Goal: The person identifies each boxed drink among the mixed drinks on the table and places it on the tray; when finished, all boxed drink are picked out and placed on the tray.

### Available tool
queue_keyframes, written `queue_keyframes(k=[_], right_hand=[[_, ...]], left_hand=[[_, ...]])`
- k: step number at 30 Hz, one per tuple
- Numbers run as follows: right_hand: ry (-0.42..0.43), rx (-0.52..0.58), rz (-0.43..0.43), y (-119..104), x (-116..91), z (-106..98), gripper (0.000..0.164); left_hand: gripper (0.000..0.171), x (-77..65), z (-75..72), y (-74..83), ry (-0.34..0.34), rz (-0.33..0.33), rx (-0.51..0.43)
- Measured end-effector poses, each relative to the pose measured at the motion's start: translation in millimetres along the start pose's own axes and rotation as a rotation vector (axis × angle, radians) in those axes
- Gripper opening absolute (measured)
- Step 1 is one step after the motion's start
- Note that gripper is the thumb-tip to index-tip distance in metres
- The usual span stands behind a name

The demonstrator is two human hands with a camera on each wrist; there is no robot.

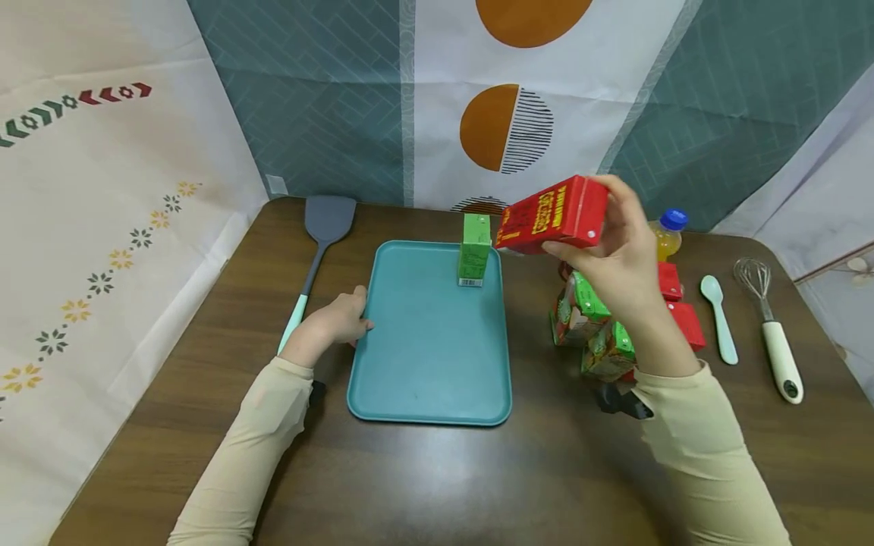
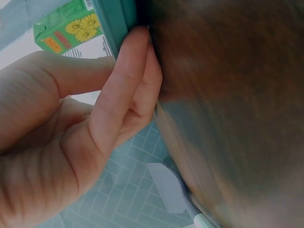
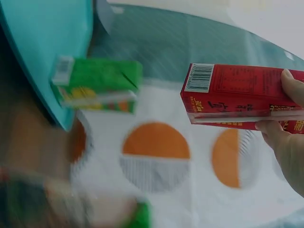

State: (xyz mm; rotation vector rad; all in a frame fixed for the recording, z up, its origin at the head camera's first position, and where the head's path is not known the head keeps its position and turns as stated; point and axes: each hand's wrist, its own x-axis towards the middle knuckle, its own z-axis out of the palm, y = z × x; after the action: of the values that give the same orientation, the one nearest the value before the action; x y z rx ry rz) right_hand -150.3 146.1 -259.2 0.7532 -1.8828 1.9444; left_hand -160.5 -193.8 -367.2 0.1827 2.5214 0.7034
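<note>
Fingers of the right hand pinch one end of a red carton, a crisp-edged printed block held tilted in the air, that end grip presumably leaving its far end unobstructed. Fingers of the left hand pinch the nearest rim of a teal tray, smooth, shallow and round-cornered, probably to steady it. Left of the right fingers, a slim green carton stands upright on the tray, whose flat base likely suits its narrow footing
</note>
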Motion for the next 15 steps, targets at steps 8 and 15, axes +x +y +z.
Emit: queue_keyframes(k=[8,15], right_hand=[[-0.149,-0.032,0.131,46.0,24.7,53.5,0.068],[-0.249,-0.124,0.228,80.2,38.9,87.9,0.067]], left_hand=[[0.054,-1.5,0.1,-0.6,0.011,-0.009,-0.007],[0.064,0.7,1.7,-4.0,-0.002,0.01,-0.007]])
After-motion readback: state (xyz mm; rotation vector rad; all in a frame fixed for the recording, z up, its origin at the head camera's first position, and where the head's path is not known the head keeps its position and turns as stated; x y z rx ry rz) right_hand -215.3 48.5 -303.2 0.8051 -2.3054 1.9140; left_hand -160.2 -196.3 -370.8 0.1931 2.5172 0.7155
